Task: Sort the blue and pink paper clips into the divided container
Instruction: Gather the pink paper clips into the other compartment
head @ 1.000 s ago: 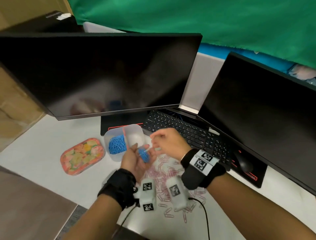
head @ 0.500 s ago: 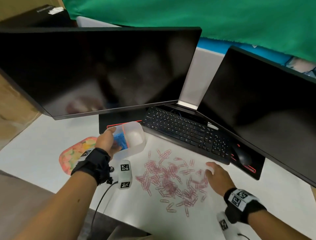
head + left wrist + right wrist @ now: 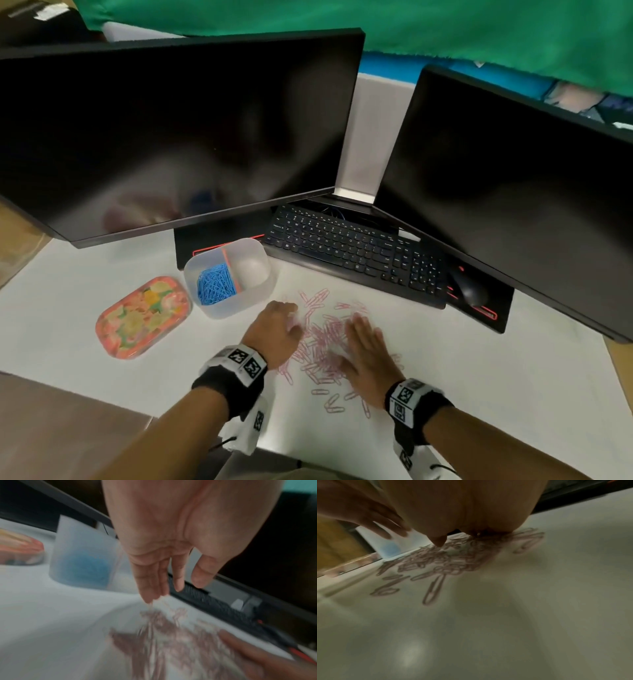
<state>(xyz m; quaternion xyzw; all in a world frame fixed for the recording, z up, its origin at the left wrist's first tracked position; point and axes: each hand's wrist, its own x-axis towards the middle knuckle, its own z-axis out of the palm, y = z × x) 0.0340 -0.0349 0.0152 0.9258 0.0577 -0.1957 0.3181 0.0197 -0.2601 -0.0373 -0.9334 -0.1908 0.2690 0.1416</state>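
A translucent divided container stands on the white desk. Its left compartment holds blue paper clips; the right compartment looks empty. Several pink paper clips lie scattered in front of it. My left hand hovers at the left side of the pile, fingers straight and relaxed in the left wrist view, holding nothing. My right hand lies flat, palm down, on the right part of the pink clips, covering some of them.
A pink floral lid or tin lies left of the container. A black keyboard and mouse sit behind the clips, under two dark monitors. The desk's front edge runs near my wrists.
My left hand has left the container, which now stands on the desk, and come down to the pile. My right hand has slid left onto the pink clips.
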